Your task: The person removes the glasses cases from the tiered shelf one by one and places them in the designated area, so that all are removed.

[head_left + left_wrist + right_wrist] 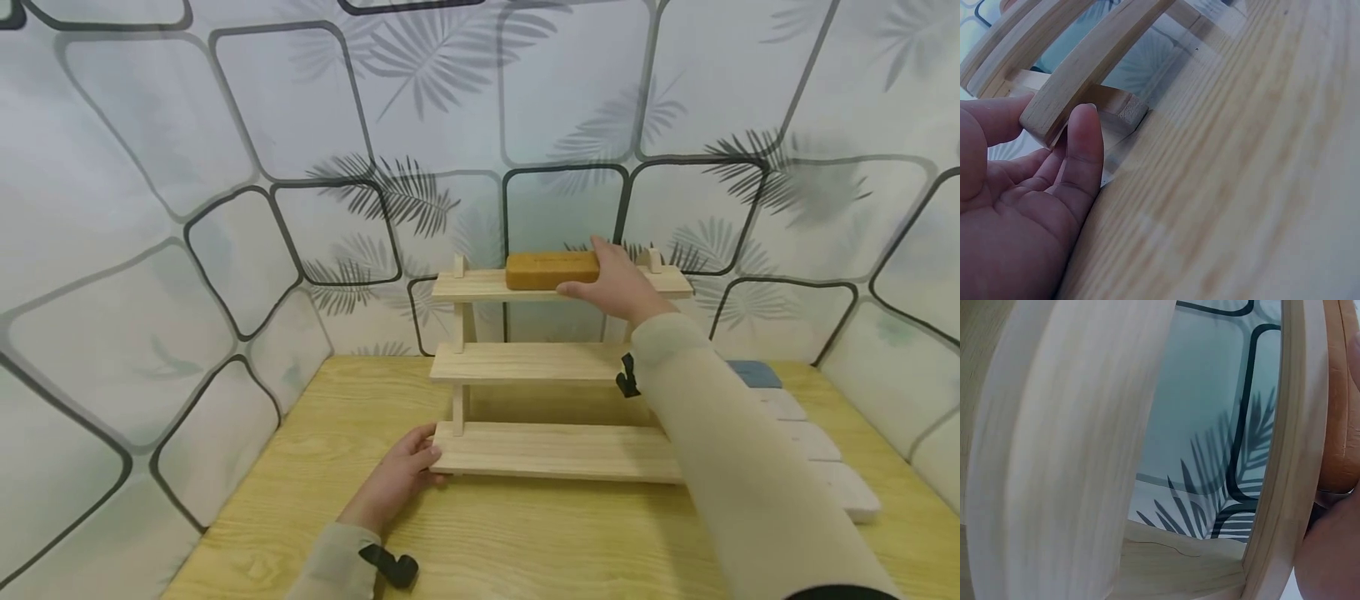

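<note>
Right hand: the right hand (617, 286) is up at the top tier, fingers and thumb wrapped round the right end of the brown bar (551, 270), gripping it.
Brown bar: flat on the top shelf (472, 285), roughly midway along the board, long side running with the shelf; the right wrist view shows its orange-brown side (1341, 394) hard against the shelf's edge.
Left hand: the left hand (401, 475) is low on the table, thumb (1082, 150) and fingers pinching the left end of the bottom shelf (555, 450).
Rack: a pale wooden three-step rack (525, 362), each shelf set back and higher than the one below, standing near the back of the table.
Rack contents: the brown bar is the only thing seen on any tier; the middle shelf (525, 362) and bottom shelf show bare wood.
Open room, top shelf: bare board left of the bar up to a short peg (460, 265); the right stretch is partly covered by the hand.
Open room, table: the wooden table (315, 467) has free surface in front of and left of the rack.
Right side: a row of flat blocks (795, 433), one blue-grey (753, 373) and the rest pale, lies just right of the rack, partly behind the sleeve (742, 475).
Edges: patterned walls (225, 208) close in on the left, back and right of the table.
</note>
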`<state>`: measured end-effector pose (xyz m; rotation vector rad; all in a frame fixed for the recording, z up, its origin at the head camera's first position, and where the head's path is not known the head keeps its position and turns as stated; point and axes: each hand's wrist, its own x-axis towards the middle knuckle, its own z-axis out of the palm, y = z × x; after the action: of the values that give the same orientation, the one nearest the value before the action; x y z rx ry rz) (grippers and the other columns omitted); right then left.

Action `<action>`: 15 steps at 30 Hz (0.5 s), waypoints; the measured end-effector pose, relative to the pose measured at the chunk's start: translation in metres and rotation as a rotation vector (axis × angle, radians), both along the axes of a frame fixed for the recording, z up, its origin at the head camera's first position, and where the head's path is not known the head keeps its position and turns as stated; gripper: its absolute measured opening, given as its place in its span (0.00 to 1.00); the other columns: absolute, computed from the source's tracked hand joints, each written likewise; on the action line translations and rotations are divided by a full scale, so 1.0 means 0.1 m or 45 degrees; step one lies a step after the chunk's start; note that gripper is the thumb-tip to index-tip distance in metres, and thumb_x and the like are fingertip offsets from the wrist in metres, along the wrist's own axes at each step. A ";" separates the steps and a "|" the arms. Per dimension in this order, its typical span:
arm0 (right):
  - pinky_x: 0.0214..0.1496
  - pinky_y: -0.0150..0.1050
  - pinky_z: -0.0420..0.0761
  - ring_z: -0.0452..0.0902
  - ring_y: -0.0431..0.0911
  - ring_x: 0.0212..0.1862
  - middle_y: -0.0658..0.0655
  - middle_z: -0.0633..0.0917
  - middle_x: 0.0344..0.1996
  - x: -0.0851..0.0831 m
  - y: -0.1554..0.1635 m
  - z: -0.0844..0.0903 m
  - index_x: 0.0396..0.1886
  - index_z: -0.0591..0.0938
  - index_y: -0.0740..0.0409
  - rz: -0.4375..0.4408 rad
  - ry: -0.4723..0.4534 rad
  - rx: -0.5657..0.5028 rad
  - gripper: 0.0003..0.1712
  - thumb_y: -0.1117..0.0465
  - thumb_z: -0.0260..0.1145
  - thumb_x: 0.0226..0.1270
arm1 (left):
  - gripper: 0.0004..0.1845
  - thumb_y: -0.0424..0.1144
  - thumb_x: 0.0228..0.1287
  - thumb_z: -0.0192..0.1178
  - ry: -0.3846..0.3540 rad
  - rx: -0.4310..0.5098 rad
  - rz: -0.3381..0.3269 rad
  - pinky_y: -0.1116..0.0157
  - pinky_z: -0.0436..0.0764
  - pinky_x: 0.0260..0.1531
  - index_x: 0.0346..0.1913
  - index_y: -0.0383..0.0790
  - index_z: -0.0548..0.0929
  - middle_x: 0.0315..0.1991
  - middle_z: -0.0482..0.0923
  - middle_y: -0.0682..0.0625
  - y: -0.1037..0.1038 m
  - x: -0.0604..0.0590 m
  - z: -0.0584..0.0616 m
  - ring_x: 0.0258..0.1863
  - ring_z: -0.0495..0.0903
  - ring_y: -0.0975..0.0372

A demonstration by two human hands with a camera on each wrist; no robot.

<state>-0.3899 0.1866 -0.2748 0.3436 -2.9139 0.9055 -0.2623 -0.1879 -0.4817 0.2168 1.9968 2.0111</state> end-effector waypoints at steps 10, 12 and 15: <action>0.74 0.64 0.51 0.41 0.62 0.79 0.63 0.41 0.81 -0.03 -0.08 0.04 0.83 0.33 0.52 -0.042 0.047 -0.005 0.72 0.26 0.67 0.58 | 0.33 0.39 0.79 0.52 -0.014 0.004 0.011 0.59 0.82 0.47 0.78 0.31 0.53 0.62 0.69 0.32 0.00 -0.01 -0.02 0.53 0.79 0.52; 0.74 0.63 0.52 0.42 0.62 0.79 0.63 0.42 0.81 -0.04 -0.11 0.04 0.83 0.34 0.52 -0.052 0.049 0.010 0.72 0.26 0.67 0.58 | 0.33 0.39 0.79 0.52 -0.011 0.006 0.009 0.59 0.82 0.47 0.78 0.31 0.53 0.62 0.69 0.32 0.00 -0.01 -0.02 0.53 0.79 0.52; 0.74 0.63 0.53 0.43 0.63 0.79 0.65 0.43 0.81 -0.03 -0.12 0.02 0.83 0.36 0.55 -0.071 0.047 0.050 0.70 0.27 0.67 0.60 | 0.33 0.39 0.80 0.52 -0.002 0.007 -0.001 0.59 0.82 0.47 0.78 0.30 0.53 0.62 0.69 0.32 0.00 -0.01 -0.02 0.53 0.79 0.51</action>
<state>-0.3929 0.1742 -0.2730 0.2768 -2.8952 0.8269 -0.2637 -0.1883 -0.4835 0.2168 1.9908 2.0158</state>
